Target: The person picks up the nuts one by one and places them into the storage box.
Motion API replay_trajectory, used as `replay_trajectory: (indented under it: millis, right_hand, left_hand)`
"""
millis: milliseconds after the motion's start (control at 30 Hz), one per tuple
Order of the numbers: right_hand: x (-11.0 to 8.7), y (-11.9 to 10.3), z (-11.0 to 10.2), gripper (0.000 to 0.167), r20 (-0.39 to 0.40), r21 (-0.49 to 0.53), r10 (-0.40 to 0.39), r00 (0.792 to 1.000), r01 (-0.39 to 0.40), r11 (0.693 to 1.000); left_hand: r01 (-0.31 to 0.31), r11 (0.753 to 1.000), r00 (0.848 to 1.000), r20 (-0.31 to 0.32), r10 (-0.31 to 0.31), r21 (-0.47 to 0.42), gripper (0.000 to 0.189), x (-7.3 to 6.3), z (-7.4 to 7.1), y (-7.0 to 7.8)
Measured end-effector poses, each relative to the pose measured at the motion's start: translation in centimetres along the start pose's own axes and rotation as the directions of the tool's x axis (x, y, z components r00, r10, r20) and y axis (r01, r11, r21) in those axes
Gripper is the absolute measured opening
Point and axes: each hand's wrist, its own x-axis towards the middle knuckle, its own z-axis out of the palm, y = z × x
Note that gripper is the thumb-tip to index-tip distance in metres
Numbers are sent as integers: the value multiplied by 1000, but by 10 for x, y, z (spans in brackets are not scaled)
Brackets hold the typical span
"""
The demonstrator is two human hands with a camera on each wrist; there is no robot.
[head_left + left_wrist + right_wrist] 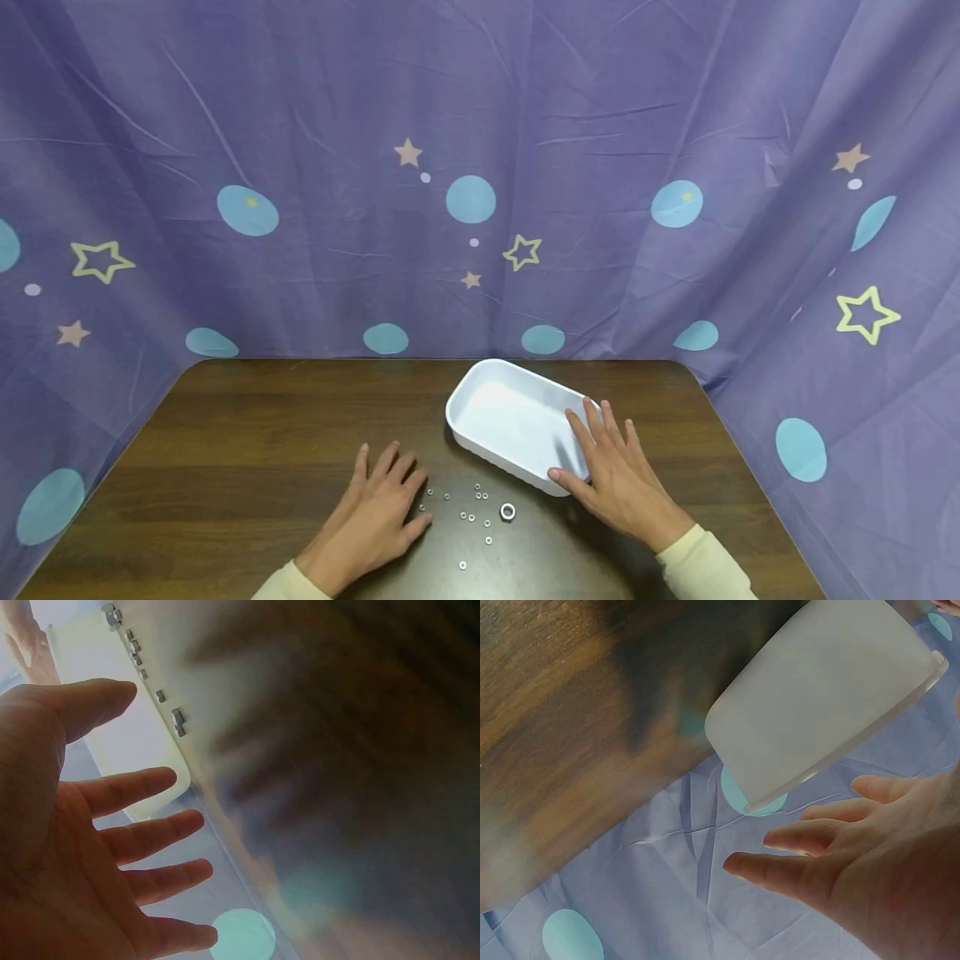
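Observation:
Several small metal nuts (472,517) lie scattered on the brown wooden table, with one larger nut (507,512) at their right. My left hand (375,517) is palm down just left of the nuts, fingers spread and holding nothing; in the left wrist view its fingers (150,787) are straight. Behind the nuts stands a white rectangular tray (510,417), set at a slant, with nothing inside. Over the tray's near right end my right hand (618,479) is spread with loose fingers. The right wrist view shows those fingers (780,866) beside the tray's rim, gripping nothing.
The wooden table (285,417) has rounded far corners. A purple curtain (337,208) printed with stars and blue spots hangs behind it and along both sides.

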Motion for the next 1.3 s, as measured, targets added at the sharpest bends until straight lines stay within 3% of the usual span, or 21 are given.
replay_trajectory:
  millis: [433, 700, 1300]
  right_hand:
    - [-2, 0, 0, 88, 5, 22, 16, 1000, -16, 1000]
    - [-3, 0, 3, 88, 5, 20, 10, 1000, -11, 1000]
    - [-7, 2, 5, 86, -2, 13, -3, 1000, 3, 1000]
  left_hand:
    - [-99, 992, 993, -53, 103, 73, 35, -5, 7, -1]
    - [-197, 974, 960, -180, 216, 114, 25, -8, 10, -5]
    - [-214, 970, 963, -144, 229, 115, 17, 1, 10, 2]
